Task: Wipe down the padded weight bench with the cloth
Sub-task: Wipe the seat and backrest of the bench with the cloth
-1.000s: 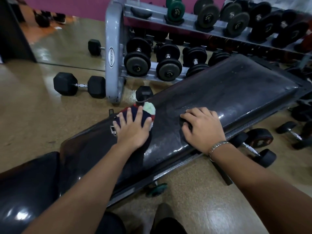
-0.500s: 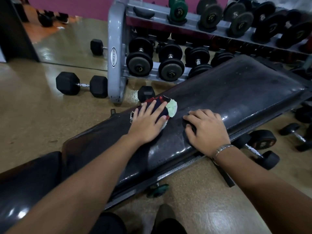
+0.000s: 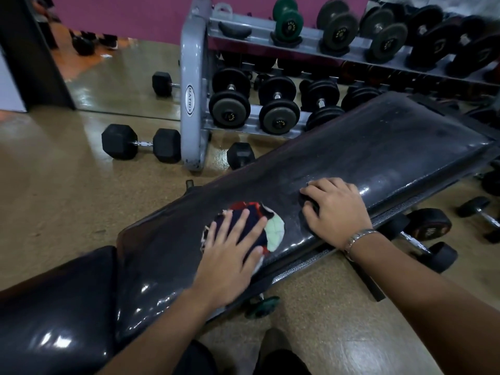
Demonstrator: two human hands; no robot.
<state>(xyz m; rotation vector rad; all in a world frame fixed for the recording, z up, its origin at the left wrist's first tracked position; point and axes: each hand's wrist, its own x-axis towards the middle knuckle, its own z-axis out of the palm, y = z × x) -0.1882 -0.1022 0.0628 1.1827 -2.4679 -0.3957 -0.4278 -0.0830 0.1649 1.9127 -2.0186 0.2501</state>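
The long black padded bench (image 3: 378, 147) runs from lower left to upper right, and its surface shines with wet streaks. A crumpled cloth (image 3: 274, 231) in navy, red and pale green lies on the pad near its front edge. My left hand (image 3: 230, 250) presses flat on the cloth with spread fingers. My right hand (image 3: 338, 209), with a metal bracelet on the wrist, rests on the pad just right of the cloth, fingers curled, holding nothing that I can see.
A second black pad (image 3: 54, 307) adjoins the bench at lower left. A grey dumbbell rack (image 3: 193, 90) stands close behind. Hex dumbbells lie on the floor at the left (image 3: 140, 143) and under the bench's right side (image 3: 422, 231). A wall mirror is at the back left.
My left hand has dragged the cloth from the pad's far edge across toward its near edge. My right hand has stayed planted on the pad.
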